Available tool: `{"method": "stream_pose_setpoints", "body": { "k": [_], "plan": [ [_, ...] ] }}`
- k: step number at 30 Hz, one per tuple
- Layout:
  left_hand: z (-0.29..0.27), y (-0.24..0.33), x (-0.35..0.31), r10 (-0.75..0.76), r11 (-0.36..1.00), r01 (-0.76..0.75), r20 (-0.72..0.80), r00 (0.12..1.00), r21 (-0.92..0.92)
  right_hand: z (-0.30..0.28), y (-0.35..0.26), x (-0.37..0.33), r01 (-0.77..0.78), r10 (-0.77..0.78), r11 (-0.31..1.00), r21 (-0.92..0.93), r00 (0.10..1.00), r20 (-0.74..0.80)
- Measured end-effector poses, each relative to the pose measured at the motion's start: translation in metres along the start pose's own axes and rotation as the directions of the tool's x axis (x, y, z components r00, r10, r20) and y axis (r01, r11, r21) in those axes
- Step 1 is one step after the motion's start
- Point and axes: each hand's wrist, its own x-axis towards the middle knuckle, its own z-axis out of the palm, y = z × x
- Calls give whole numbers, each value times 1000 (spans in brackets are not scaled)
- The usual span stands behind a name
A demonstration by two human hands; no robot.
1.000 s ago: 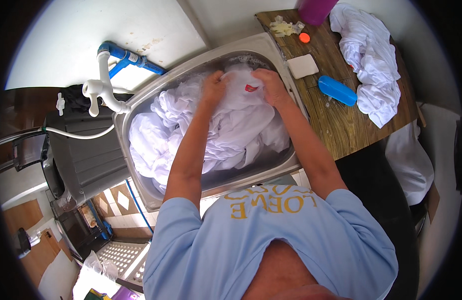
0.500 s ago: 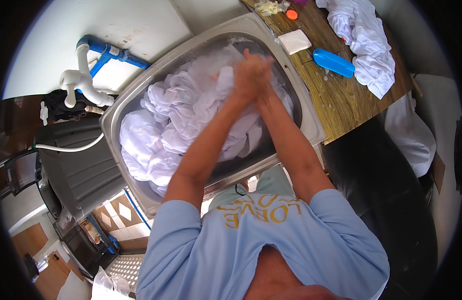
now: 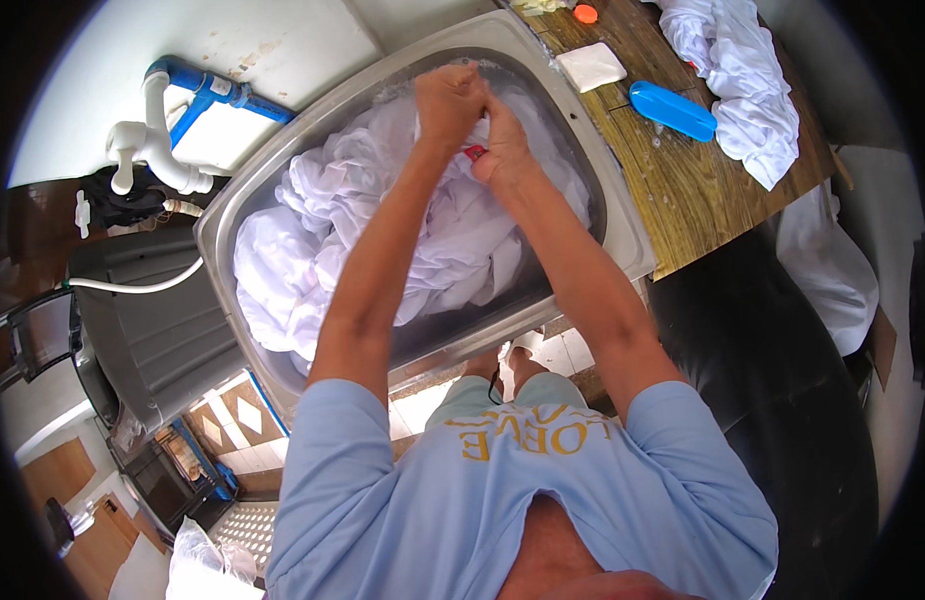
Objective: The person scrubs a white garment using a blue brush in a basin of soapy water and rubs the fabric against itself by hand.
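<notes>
A light blue T-shirt [image 3: 433,525] with loose short sleeves [image 3: 335,440] and gold lettering [image 3: 565,436] across the front is worn over pale green shorts [image 3: 553,394] with a dark drawstring [image 3: 495,385].

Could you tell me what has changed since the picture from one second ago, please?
The left hand has moved rightward to meet the right hand over the white cloth in the sink; they were apart before. The red label, formerly between them, now shows beside the right hand. Their grip is partly hidden. The pale block and blue oblong item stay on the wooden counter.
</notes>
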Motion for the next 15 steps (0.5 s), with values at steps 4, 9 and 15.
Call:
{"method": "stream_pose_setpoints", "body": {
  "k": [4,9,15],
  "plan": [
    [26,-1,-25,401,904,-383,-67,914,190,-37,-6,-4,97,-76,995,-18,872,483],
    [-10,17,1,-218,971,220,33,975,-89,-4,3,4,4,-5,1000,-24,1000,-18],
    [-6,-21,-14,264,939,-255,-8,964,232,-31,2,3,-72,46,994,82,959,281]
  ]
}}
